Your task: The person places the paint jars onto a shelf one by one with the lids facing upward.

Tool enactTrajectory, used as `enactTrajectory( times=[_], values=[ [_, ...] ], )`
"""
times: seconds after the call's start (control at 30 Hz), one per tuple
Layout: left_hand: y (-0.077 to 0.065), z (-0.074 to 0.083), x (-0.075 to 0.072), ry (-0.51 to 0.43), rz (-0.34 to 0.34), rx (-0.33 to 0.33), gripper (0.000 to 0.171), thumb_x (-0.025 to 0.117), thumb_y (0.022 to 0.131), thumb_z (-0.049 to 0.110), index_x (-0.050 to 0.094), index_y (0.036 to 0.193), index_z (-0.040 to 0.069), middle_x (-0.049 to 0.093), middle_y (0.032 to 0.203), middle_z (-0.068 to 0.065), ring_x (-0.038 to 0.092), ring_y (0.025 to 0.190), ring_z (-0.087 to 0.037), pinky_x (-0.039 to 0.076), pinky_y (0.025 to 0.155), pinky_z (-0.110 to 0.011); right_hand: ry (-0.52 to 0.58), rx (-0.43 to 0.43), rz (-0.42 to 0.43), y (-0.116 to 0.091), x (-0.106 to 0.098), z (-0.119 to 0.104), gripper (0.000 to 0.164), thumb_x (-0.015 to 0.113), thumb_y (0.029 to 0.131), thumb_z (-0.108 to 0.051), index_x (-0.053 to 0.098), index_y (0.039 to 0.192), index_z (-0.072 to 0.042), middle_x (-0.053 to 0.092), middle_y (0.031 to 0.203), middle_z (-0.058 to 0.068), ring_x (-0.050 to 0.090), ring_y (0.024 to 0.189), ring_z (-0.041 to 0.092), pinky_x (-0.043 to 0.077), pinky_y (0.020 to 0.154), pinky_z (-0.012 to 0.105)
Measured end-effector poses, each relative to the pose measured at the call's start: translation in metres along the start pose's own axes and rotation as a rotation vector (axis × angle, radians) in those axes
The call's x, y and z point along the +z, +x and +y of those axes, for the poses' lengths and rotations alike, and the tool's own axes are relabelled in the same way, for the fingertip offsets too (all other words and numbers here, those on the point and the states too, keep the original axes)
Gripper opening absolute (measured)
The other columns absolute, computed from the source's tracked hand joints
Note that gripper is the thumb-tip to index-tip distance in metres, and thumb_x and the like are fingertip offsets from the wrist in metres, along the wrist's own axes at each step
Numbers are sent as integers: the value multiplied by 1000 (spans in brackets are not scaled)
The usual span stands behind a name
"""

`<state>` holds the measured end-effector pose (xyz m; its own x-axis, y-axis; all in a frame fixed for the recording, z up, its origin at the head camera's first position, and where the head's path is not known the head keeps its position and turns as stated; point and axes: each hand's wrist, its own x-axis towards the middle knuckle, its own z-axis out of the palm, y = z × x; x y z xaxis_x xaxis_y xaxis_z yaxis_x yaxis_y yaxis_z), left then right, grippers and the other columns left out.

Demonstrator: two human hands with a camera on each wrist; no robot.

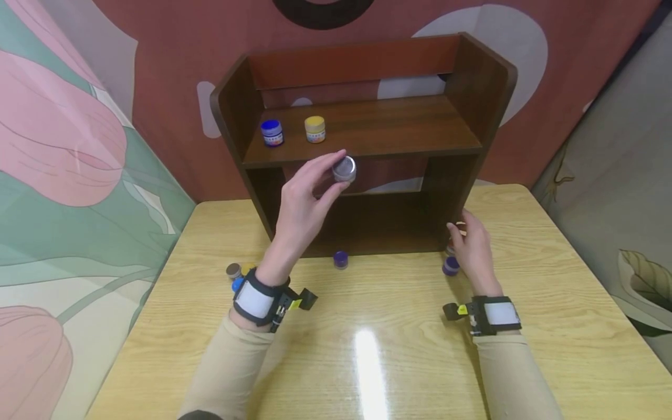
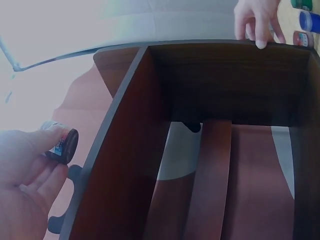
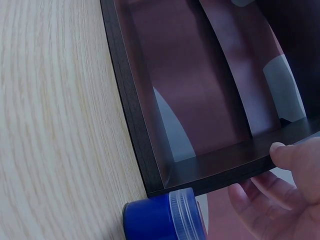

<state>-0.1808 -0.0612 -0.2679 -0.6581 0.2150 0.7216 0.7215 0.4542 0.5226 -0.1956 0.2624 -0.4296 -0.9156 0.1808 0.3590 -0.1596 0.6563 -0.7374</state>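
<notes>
My left hand [image 1: 306, 201] pinches a small paint jar [image 1: 344, 169] between thumb and fingers, raised in front of the upper board of a dark brown wooden shelf [image 1: 367, 153]. In the left wrist view this paint jar [image 2: 64, 145] shows a printed label and a dark end. On the upper board stand a blue paint jar [image 1: 272, 133] and a yellow paint jar [image 1: 315, 129]. Low at the shelf's right side, my right hand [image 1: 474, 251] grips the side panel, the thumb at its front edge and the fingers outside. Its fingertips are partly hidden in the head view.
A purple-lidded jar [image 1: 340, 260] stands before the shelf; another purple-lidded jar [image 1: 450, 266] is beside the right hand, near a partly hidden red jar [image 2: 303, 39]. Left on the wooden table [image 1: 409, 361], a brown-lidded jar [image 1: 233, 270] stands by yellow and blue ones, partly covered by the left wrist.
</notes>
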Motion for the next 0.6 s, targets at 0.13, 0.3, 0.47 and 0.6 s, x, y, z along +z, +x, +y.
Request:
enactTrajectory(
  times=[0.13,0.3,0.47,0.6],
  values=[
    [7,2,4,-25,7,5,47,72,90,18,62,136,11,66,133,-9,63,123,-15,51,104,-20,-2,6,0,0,0,0,36,52,103,-13,51,138,-5,59,130,24,63,115,43,60,81,55],
    [13,3,9,-28,2,9,48,72,91,19,61,137,11,65,135,-8,62,125,-14,49,106,-20,0,3,7,0,1,0,35,52,103,-13,52,137,-3,59,129,24,64,114,44,60,81,55],
    [17,1,12,-15,1,15,48,71,92,19,60,137,11,64,135,-8,61,126,-15,49,106,-20,4,3,6,0,1,1,36,53,103,-12,51,137,-4,59,131,24,64,114,44,60,80,55],
    [19,-1,15,-20,9,25,47,70,92,18,60,137,9,64,135,-10,61,126,-16,49,105,-20,8,12,3,1,0,1,36,52,103,-12,51,138,-3,58,131,25,63,114,44,60,81,55]
  ],
)
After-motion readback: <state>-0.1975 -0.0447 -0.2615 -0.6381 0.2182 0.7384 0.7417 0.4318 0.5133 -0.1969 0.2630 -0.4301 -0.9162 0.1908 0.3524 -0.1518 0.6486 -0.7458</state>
